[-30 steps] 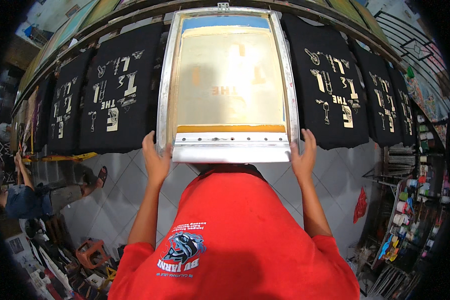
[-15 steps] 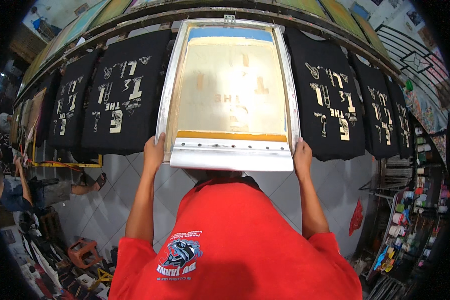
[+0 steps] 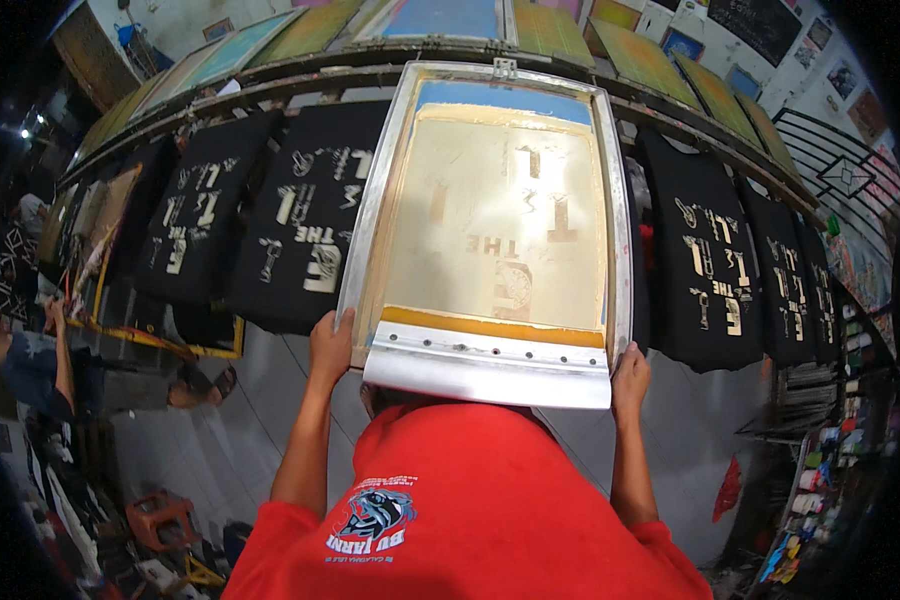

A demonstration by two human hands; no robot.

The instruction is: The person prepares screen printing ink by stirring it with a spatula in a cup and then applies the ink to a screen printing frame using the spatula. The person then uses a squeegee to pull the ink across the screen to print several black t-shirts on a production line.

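A screen-printing frame (image 3: 622, 240) with pale metal sides is held in front of me, its mesh (image 3: 470, 220) showing lettering and cream ink. My left hand (image 3: 331, 342) grips the frame's near left corner. On the near right corner, my right hand (image 3: 630, 376) is closed round the side. A wide metal squeegee (image 3: 485, 365) lies across the near end, with a band of cream ink along its far edge. Neither hand touches the squeegee. At the far end, a small metal hinge clamp (image 3: 506, 68) meets the rail. The frame hides whatever lies beneath it.
Printed black T-shirts lie in a row on both sides, one (image 3: 315, 220) partly under the frame's left edge and another (image 3: 710, 250) to the right. More screens (image 3: 435, 20) lean behind the rail (image 3: 300, 88). A co-worker (image 3: 45, 360) is at left; bottles fill a rack (image 3: 820, 490) at right.
The frame, with both hands on it, sits farther right and nearer in the picture, and it now covers part of the shirt on its left. The whole view has shifted too.
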